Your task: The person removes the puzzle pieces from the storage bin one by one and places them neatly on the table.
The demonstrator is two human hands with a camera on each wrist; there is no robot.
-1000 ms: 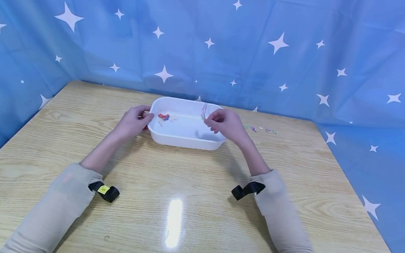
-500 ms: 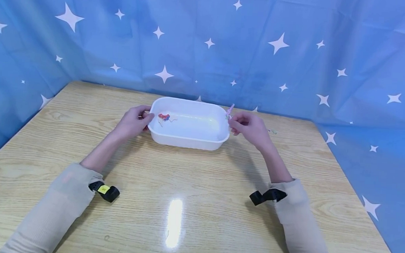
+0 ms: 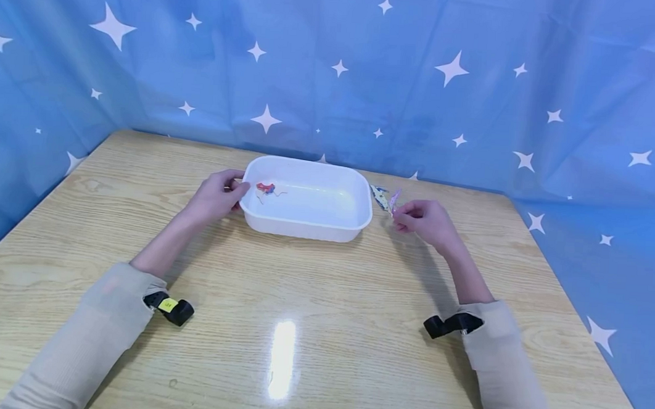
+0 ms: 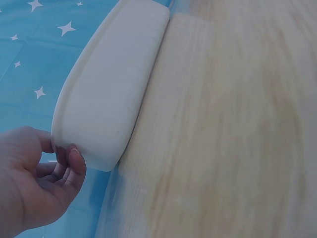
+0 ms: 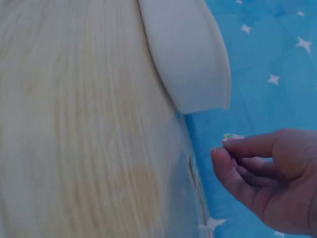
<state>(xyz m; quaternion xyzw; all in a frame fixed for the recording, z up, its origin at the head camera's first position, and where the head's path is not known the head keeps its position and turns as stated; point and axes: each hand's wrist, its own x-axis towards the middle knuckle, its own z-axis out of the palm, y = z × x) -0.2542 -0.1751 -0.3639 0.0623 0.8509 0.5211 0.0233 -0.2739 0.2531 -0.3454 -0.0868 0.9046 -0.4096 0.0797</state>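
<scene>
A white plastic basin [image 3: 304,230] sits on the wooden table. My left hand [image 3: 215,195] grips its left rim, thumb over the edge; the left wrist view shows the fingers curled at the basin's end [image 4: 106,89]. Inside, towards the left, lies a small red and blue item [image 3: 265,189] with thin pale strands. To the right of the basin, my right hand [image 3: 426,221] pinches a small, thin purple piece [image 3: 396,197] between thumb and fingers. In the right wrist view only a pale, green-flecked bit [image 5: 232,137] of it shows past the fingertips. Its kind cannot be made out.
Just right of the basin lies a pale green and dark blue piece [image 3: 380,198], close to the pinched one. A blue curtain with white stars [image 3: 334,69] hangs along the table's back edge. Light glares on the tabletop [image 3: 321,328] near the front.
My right hand has moved right, from over the basin to the table beside it, carrying the purple piece. The green and blue piece now shows beside the basin. My left hand stays at the rim.
</scene>
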